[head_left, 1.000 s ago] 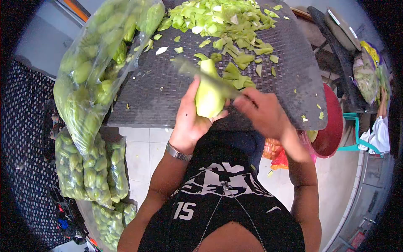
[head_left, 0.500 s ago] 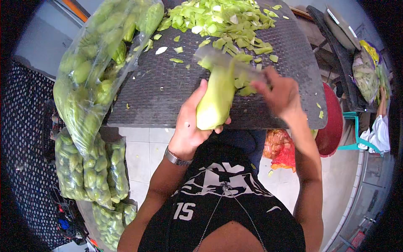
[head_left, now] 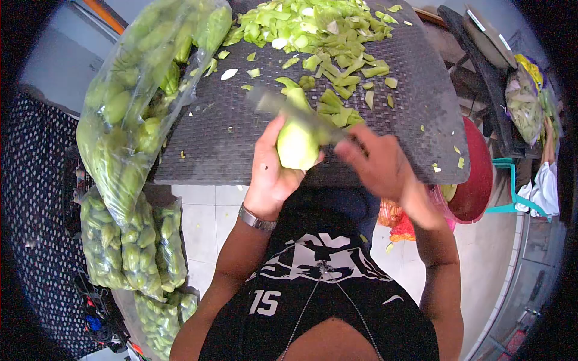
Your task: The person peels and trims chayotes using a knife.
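Chayote (head_left: pixel 297 144): pale, smooth and green, held up by the left hand (head_left: pixel 269 174) near the closest edge of the tabletop (head_left: pixel 211 144); every place below is told from it.
Tabletop: dark and woven, spreading beyond the chayote and to both sides of it, probably so that cuttings land there.
Big bag (head_left: pixel 123 120): clear plastic full of green fruit, left of the chayote, drooping past the tabletop's side; perhaps placed for easy reach.
Smaller bags (head_left: pixel 139 256): clear and similarly filled, to the lower left of the chayote, seemingly set aside as stock.
Red tub (head_left: pixel 480 168): right of the chayote, partly hidden by the tabletop.
Peel heap (head_left: pixel 307 27): well beyond the chayote, which leaves working room near the hands.
Right hand (head_left: pixel 376 156): just right of the chayote, fingers curled round the handle of the knife (head_left: pixel 304 117); blur hides the exact grip.
Left hand: under and left of the chayote, cupping its lower end with the thumb along its side, likely to leave the upper part open to the blade; the other fingers are mostly hidden.
Knife: blurred, its blade slanting across the chayote's upper part; whether it touches, I cannot tell.
Watch (head_left: pixel 257 219): metal, on the wrist below the chayote.
Loose peel (head_left: pixel 338 114): flat pieces just beyond and right of the chayote.
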{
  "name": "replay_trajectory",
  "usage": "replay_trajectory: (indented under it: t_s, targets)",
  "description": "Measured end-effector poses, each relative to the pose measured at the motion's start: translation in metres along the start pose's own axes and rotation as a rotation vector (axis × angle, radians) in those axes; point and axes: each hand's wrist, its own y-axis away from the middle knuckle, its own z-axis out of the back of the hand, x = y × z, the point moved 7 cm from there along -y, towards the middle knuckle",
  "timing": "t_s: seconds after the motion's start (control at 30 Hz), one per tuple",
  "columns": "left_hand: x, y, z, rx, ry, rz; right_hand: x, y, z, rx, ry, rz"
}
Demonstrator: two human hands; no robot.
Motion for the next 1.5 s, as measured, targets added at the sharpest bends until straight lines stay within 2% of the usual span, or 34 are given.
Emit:
replay_trajectory:
  t_s: [0.03, 0.13, 0.23, 0.3, 0.37, 0.4, 0.57, 0.63, 0.9, 0.97, 1.03, 1.07, 1.17, 1.23, 1.33, 1.37, 1.47, 1.5]
  targets:
    - [0.002, -0.001, -0.001, -0.024, 0.042, -0.013, 0.013, 0.006, -0.004, 0.072, 0.087, 0.014]
    - [0.014, -0.005, 0.002, -0.053, 0.161, -0.021, 0.022, 0.012, -0.01, -0.022, 0.151, 0.109]
    - [0.019, -0.002, 0.0, -0.055, 0.008, -0.01, 0.028, 0.014, -0.012, -0.007, 0.244, 0.203]
    - [0.015, 0.008, -0.016, 0.143, -0.062, -0.171, 0.027, 0.015, -0.011, -0.036, 0.258, 0.212]
    - [0.021, -0.004, -0.008, 0.081, 0.247, 0.094, 0.026, 0.016, -0.011, -0.041, 0.28, 0.215]
    - [0.022, -0.006, -0.009, 0.052, 0.29, 0.137, 0.026, 0.017, -0.012, -0.032, 0.294, 0.214]
    - [0.02, -0.004, -0.014, 0.001, 0.134, 0.086, 0.032, 0.021, -0.012, -0.059, 0.339, 0.23]
    - [0.02, -0.003, -0.015, -0.004, 0.109, 0.075, 0.034, 0.022, -0.009, -0.13, 0.335, 0.259]
    - [0.025, -0.001, -0.017, -0.026, 0.041, 0.04, 0.028, 0.024, -0.007, -0.144, 0.339, 0.262]
    - [0.028, -0.001, -0.018, -0.033, 0.05, 0.029, 0.026, 0.022, -0.004, -0.171, 0.325, 0.269]
    - [0.034, 0.004, -0.01, -0.082, 0.219, 0.059, 0.024, 0.019, 0.001, -0.186, 0.311, 0.267]
    - [0.036, 0.007, -0.007, -0.106, 0.303, 0.074, 0.014, 0.015, 0.005, -0.2, 0.282, 0.192]
    - [0.031, 0.012, -0.029, 0.194, 0.047, 0.001, -0.035, -0.006, 0.015, -0.207, 0.132, 0.022]
    - [0.028, 0.014, -0.032, 0.162, 0.028, 0.005, -0.062, -0.024, 0.022, -0.152, -0.046, -0.009]
    - [0.024, 0.005, -0.025, 0.023, 0.01, 0.029, -0.077, -0.009, 0.007, 0.292, -0.602, -0.559]
    - [0.024, 0.002, -0.019, -0.043, 0.006, 0.047, -0.069, -0.012, 0.01, 0.208, -0.522, -0.388]
    - [0.023, 0.0, -0.011, -0.065, -0.053, 0.068, -0.028, -0.006, 0.007, -0.138, -0.185, 0.058]
    - [0.024, 0.001, -0.01, -0.088, -0.054, 0.084, -0.017, -0.001, 0.002, -0.107, -0.125, 0.061]
